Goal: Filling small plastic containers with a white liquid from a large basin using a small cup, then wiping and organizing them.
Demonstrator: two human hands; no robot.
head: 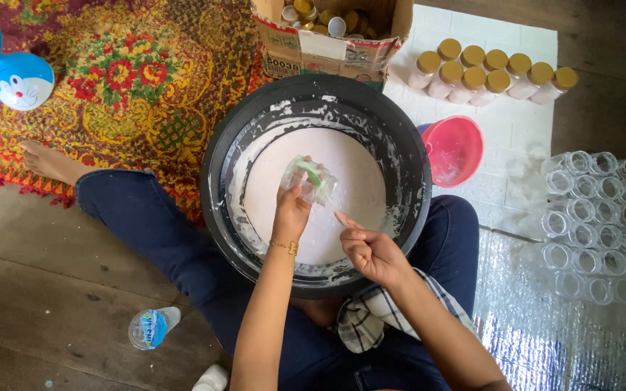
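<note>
Person seated on the floor, black basin (219, 156) between the knees, filled with white paste (353, 170). Left hand (293, 210) grasps a clear plastic cup (311, 181), tilted, just above the paste at the basin's middle. Right hand (371, 250) loosely curled, holding nothing, index finger extended toward the cup, over the basin's near side. Pink bowl (458, 148) just beside the basin. Empty clear jars (595, 224) in rows further right; gold-lidded jars (490, 72) beyond, near a cardboard box (327, 43).
</note>
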